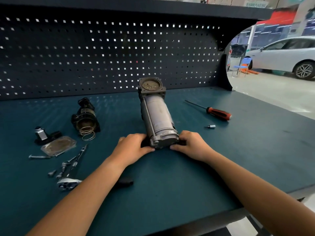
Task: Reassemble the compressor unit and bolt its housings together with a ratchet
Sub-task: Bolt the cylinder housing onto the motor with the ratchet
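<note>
A person's 2 hands clamp the near end of a compressor unit (157, 116), a grey metal cylinder lying lengthwise at the centre of a teal tabletop (170, 193). Its square flange (151, 86) points toward 12 o'clock. The left hand (133, 147) grips the end cap's left side and the right hand (190, 145) grips its right, fingers curled under.

The unit looks heavy, rigid and smooth, and likely to roll. The squared end castings probably give a surer hold than the round barrel.

At 10 o'clock a black housing (85, 116) lies on its side, with wire rings (87, 133) spilling from its open mouth. At 9 o'clock is a flat cover plate (58, 145), with long bolts (38, 157) beside it. A ratchet (69, 183) lies at 8 o'clock, a screwdriver (218, 113) at 2 o'clock and a small bit (210, 126) at 3 o'clock.
</note>
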`<action>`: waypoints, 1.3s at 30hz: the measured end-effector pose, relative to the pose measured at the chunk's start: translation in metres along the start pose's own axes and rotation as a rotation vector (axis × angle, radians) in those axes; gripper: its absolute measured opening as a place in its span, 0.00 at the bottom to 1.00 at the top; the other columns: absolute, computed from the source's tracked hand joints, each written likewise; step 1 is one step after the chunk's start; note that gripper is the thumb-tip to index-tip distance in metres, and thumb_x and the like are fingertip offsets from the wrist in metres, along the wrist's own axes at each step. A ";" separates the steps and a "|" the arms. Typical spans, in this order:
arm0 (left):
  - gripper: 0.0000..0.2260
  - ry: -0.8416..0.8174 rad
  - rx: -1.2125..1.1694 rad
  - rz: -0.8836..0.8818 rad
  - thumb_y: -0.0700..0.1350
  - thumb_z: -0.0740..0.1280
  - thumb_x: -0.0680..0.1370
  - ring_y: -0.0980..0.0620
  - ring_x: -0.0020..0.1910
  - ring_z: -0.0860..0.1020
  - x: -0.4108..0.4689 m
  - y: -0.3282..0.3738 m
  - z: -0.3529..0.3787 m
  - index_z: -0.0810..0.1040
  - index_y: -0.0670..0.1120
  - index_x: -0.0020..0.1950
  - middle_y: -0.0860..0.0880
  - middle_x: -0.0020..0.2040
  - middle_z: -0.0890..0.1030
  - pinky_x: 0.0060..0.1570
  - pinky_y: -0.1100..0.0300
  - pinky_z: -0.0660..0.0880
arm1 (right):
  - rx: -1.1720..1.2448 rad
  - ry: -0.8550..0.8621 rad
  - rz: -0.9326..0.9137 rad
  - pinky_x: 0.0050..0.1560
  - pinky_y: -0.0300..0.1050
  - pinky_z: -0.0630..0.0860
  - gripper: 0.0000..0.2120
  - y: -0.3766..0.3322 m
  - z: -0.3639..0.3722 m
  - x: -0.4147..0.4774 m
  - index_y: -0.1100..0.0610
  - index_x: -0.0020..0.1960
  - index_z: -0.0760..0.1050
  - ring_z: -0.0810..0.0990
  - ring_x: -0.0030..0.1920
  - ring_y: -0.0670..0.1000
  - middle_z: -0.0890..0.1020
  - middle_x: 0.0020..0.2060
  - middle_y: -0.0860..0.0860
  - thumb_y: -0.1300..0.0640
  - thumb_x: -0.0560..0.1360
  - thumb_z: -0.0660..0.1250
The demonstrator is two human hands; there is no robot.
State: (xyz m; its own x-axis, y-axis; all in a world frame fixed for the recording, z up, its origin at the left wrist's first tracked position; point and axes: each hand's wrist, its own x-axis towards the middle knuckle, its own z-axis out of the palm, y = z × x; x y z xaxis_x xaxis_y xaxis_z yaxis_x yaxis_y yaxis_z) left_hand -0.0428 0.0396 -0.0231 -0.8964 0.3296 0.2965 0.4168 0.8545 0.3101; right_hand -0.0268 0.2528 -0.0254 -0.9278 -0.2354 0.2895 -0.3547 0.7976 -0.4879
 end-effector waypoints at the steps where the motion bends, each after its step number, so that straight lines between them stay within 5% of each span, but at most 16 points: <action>1: 0.14 0.002 0.014 0.000 0.55 0.68 0.74 0.47 0.56 0.76 0.000 0.000 0.000 0.78 0.50 0.56 0.50 0.54 0.81 0.50 0.55 0.68 | -0.005 0.002 -0.013 0.44 0.44 0.66 0.12 0.000 0.000 0.000 0.65 0.44 0.79 0.72 0.42 0.52 0.72 0.38 0.52 0.55 0.72 0.71; 7: 0.19 -0.034 0.034 -0.010 0.53 0.67 0.75 0.50 0.64 0.73 -0.009 -0.001 -0.022 0.73 0.53 0.66 0.52 0.64 0.77 0.63 0.51 0.67 | -0.020 0.015 -0.021 0.38 0.39 0.60 0.12 0.002 0.003 -0.002 0.54 0.34 0.72 0.69 0.39 0.50 0.69 0.34 0.48 0.54 0.73 0.71; 9: 0.22 0.004 -0.051 -0.028 0.52 0.68 0.75 0.54 0.65 0.72 -0.021 -0.010 -0.042 0.71 0.51 0.68 0.54 0.66 0.74 0.64 0.58 0.66 | -0.002 0.002 0.003 0.37 0.39 0.61 0.13 -0.001 0.002 -0.003 0.48 0.32 0.70 0.71 0.38 0.49 0.71 0.34 0.48 0.53 0.72 0.72; 11: 0.21 0.046 -0.117 -0.023 0.58 0.66 0.74 0.60 0.63 0.71 -0.047 -0.020 -0.061 0.74 0.53 0.65 0.58 0.64 0.74 0.59 0.69 0.64 | 0.051 -0.013 0.033 0.38 0.37 0.65 0.04 0.000 -0.001 -0.003 0.51 0.40 0.77 0.74 0.41 0.49 0.77 0.37 0.49 0.55 0.71 0.71; 14: 0.34 -0.127 -0.042 0.002 0.75 0.56 0.63 0.71 0.59 0.65 -0.099 -0.023 -0.071 0.72 0.60 0.64 0.73 0.58 0.66 0.56 0.81 0.55 | 0.119 0.009 0.082 0.40 0.32 0.66 0.12 0.000 -0.006 -0.004 0.52 0.54 0.78 0.77 0.43 0.47 0.79 0.39 0.42 0.58 0.70 0.71; 16: 0.34 -0.274 0.130 0.027 0.74 0.56 0.66 0.72 0.63 0.59 -0.122 -0.028 -0.063 0.64 0.62 0.69 0.73 0.61 0.58 0.66 0.72 0.51 | 0.144 0.045 0.126 0.43 0.31 0.66 0.19 0.000 -0.008 -0.003 0.51 0.60 0.75 0.77 0.42 0.45 0.78 0.41 0.40 0.58 0.70 0.72; 18: 0.24 -0.236 0.222 0.036 0.67 0.56 0.75 0.69 0.69 0.56 -0.129 -0.034 -0.056 0.62 0.62 0.69 0.71 0.66 0.57 0.72 0.58 0.44 | 0.169 0.058 0.152 0.47 0.34 0.67 0.25 0.000 -0.008 -0.002 0.52 0.65 0.72 0.76 0.41 0.40 0.77 0.45 0.42 0.57 0.69 0.73; 21: 0.16 -0.077 0.253 0.058 0.58 0.55 0.80 0.66 0.66 0.63 -0.126 -0.034 -0.054 0.67 0.58 0.66 0.65 0.64 0.68 0.71 0.59 0.46 | 0.210 0.078 0.157 0.49 0.36 0.68 0.29 0.002 -0.009 -0.003 0.53 0.68 0.70 0.76 0.42 0.37 0.78 0.49 0.46 0.57 0.69 0.74; 26: 0.11 0.368 -0.475 -0.021 0.53 0.63 0.74 0.60 0.44 0.78 -0.130 -0.028 -0.068 0.79 0.52 0.52 0.61 0.45 0.82 0.44 0.73 0.70 | 0.331 0.249 0.216 0.54 0.45 0.72 0.28 -0.002 -0.013 -0.011 0.54 0.69 0.67 0.77 0.48 0.47 0.74 0.61 0.50 0.64 0.72 0.69; 28: 0.05 0.551 -0.671 -0.010 0.47 0.65 0.76 0.62 0.43 0.79 -0.131 -0.023 -0.075 0.80 0.52 0.48 0.61 0.45 0.83 0.46 0.73 0.73 | 0.358 0.466 0.210 0.50 0.39 0.70 0.23 -0.011 -0.016 -0.019 0.55 0.66 0.70 0.77 0.46 0.43 0.74 0.60 0.50 0.66 0.72 0.66; 31: 0.08 0.730 -1.062 0.048 0.47 0.64 0.77 0.55 0.45 0.81 -0.134 -0.005 -0.082 0.82 0.52 0.43 0.54 0.41 0.83 0.56 0.57 0.76 | 0.478 0.607 0.130 0.45 0.29 0.72 0.12 -0.042 -0.014 -0.040 0.52 0.51 0.76 0.77 0.39 0.37 0.81 0.49 0.52 0.67 0.74 0.65; 35: 0.14 0.819 -1.607 0.088 0.60 0.75 0.62 0.60 0.26 0.71 -0.144 0.030 -0.092 0.77 0.53 0.37 0.57 0.29 0.71 0.36 0.65 0.77 | 0.868 0.138 0.260 0.37 0.35 0.76 0.10 -0.098 0.023 -0.072 0.51 0.43 0.78 0.80 0.34 0.42 0.84 0.41 0.52 0.62 0.77 0.62; 37: 0.18 0.807 -1.745 0.035 0.60 0.77 0.56 0.62 0.18 0.61 -0.151 0.050 -0.090 0.72 0.52 0.31 0.57 0.23 0.65 0.21 0.70 0.67 | 1.160 -0.158 0.427 0.36 0.35 0.77 0.09 -0.120 0.035 -0.078 0.56 0.47 0.78 0.83 0.36 0.46 0.85 0.42 0.51 0.57 0.79 0.60; 39: 0.23 0.727 -1.805 0.016 0.59 0.80 0.52 0.60 0.16 0.53 -0.157 0.070 -0.080 0.67 0.51 0.25 0.57 0.20 0.58 0.16 0.74 0.57 | 1.410 -0.281 0.504 0.36 0.38 0.79 0.12 -0.130 0.037 -0.079 0.62 0.51 0.76 0.84 0.38 0.50 0.85 0.44 0.54 0.55 0.79 0.58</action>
State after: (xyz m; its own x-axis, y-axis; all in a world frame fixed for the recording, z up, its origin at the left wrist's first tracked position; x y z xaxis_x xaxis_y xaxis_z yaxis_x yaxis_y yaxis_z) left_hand 0.1395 0.0158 0.0247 -0.8652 -0.2752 0.4191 0.4881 -0.6533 0.5787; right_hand 0.0881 0.1468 -0.0155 -0.9156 -0.3341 -0.2237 0.3287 -0.3015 -0.8950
